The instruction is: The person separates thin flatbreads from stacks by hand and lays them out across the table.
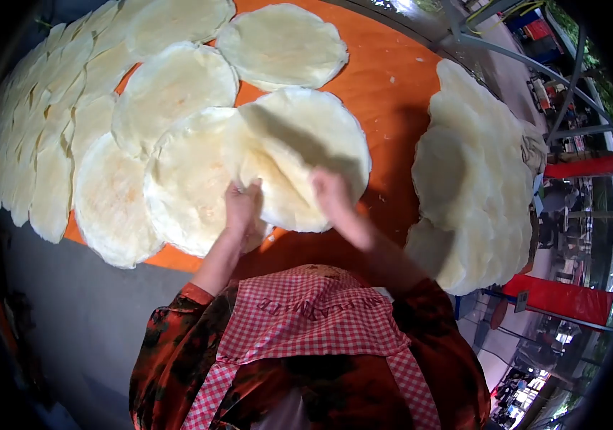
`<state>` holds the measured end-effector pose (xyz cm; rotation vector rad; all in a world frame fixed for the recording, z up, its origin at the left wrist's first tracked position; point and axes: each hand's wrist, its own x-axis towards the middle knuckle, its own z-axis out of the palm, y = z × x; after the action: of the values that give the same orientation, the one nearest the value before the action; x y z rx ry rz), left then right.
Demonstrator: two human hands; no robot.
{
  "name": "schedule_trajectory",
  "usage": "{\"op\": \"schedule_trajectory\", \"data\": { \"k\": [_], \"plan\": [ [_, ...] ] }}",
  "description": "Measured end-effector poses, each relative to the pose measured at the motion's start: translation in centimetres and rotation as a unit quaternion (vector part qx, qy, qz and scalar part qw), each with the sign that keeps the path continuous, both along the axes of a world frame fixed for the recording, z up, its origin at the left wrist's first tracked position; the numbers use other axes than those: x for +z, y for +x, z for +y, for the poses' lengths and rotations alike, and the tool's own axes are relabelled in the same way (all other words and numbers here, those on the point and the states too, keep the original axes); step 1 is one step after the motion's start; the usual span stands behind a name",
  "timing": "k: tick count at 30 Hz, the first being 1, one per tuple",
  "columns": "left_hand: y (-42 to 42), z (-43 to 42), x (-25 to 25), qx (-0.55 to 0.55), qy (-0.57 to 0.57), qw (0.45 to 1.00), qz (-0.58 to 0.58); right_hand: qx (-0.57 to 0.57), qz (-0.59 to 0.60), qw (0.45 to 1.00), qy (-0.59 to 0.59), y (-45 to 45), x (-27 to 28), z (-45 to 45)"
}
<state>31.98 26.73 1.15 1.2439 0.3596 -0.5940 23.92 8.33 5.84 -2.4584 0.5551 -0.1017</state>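
Note:
A round, thin, pale flatbread [306, 129] lies near the middle of the orange surface, its near part raised in a fold between my hands. My left hand [243, 204] pinches its near left edge, thumb and fingers together. At its right side my right hand [331, 193] is closed on the sheet, slightly blurred. The flatbread partly overlaps another round sheet [192, 175] to its left. A shadow falls across its upper part.
More round sheets lie on the orange cloth [385, 79], one at the top [283, 44]. Overlapping rows of sheets [55, 122] cover the far left. A thick pile of sheets [475, 179] stands at the right. Metal frames and red panels [561, 297] are beyond it.

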Motion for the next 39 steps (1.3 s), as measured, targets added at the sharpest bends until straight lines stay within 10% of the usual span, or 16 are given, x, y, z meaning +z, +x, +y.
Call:
{"op": "schedule_trajectory", "data": {
  "k": [3,6,10,21,27,37,39],
  "plan": [
    [2.2,2.0,0.1,0.062,-0.05,0.996,-0.036,0.018,-0.202,0.972,0.116,3.7,5.7,-11.6],
    [3.9,5.3,-1.2,0.025,-0.009,0.998,-0.052,0.061,-0.208,0.949,-0.229,4.7,18.4,-13.8],
    [3.1,6.2,-0.9,0.038,-0.021,0.999,-0.008,0.213,-0.26,0.899,-0.28,3.9,20.6,-9.0],
    [-2.0,6.4,0.9,0.024,-0.101,0.991,0.078,0.273,-0.023,0.949,-0.155,-2.0,-5.0,6.5],
    [-2.3,6.3,-1.1,0.015,-0.122,0.99,0.074,0.149,0.025,0.988,-0.013,-1.3,-3.1,4.2],
    [-3.2,7.9,-1.2,0.04,-0.239,0.964,0.11,0.004,-0.337,0.922,0.189,13.1,19.3,-36.2],
    [-3.5,8.3,-0.5,0.046,-0.287,0.949,0.126,-0.067,-0.35,0.933,0.043,10.2,21.6,-40.8]
  ]
}}
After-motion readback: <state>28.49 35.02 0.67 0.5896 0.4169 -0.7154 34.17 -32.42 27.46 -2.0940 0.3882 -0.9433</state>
